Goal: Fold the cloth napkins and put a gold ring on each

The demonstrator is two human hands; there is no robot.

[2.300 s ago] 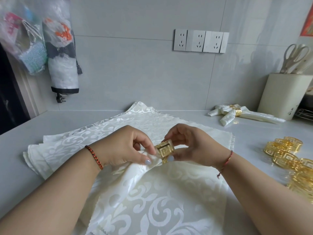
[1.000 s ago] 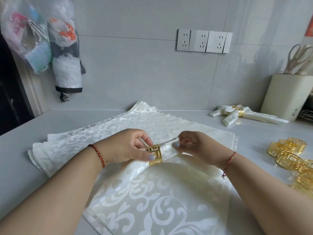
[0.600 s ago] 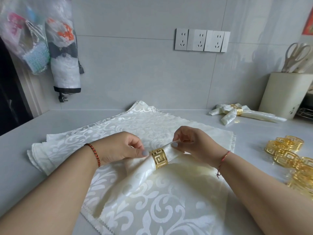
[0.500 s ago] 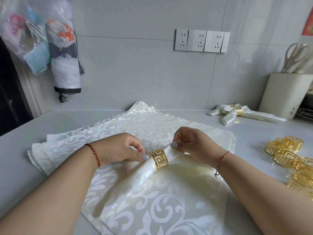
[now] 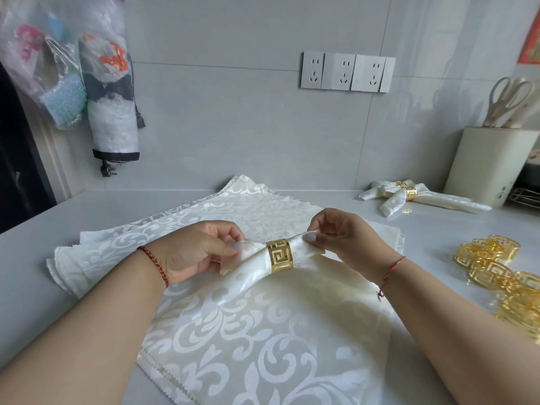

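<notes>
Napkins (image 5: 257, 340) lie stacked low in the frame on our table (image 5: 438, 229). At centre our left hand (image 5: 198, 252) and right hand (image 5: 342, 241) each pinch the gathered napkin (image 5: 251, 270), already threaded through the gold ring (image 5: 279, 255). We judge centring the ring comes next, then laying it by the finished napkins (image 5: 409, 195), upper right.

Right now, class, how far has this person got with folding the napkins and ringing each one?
Done: two ringed napkins lie near the back wall. In hand: the left hand and right hand pinch a rolled napkin either side of its gold ring. Left: a stack of flat napkins and a pile of loose gold rings on the counter.
</notes>
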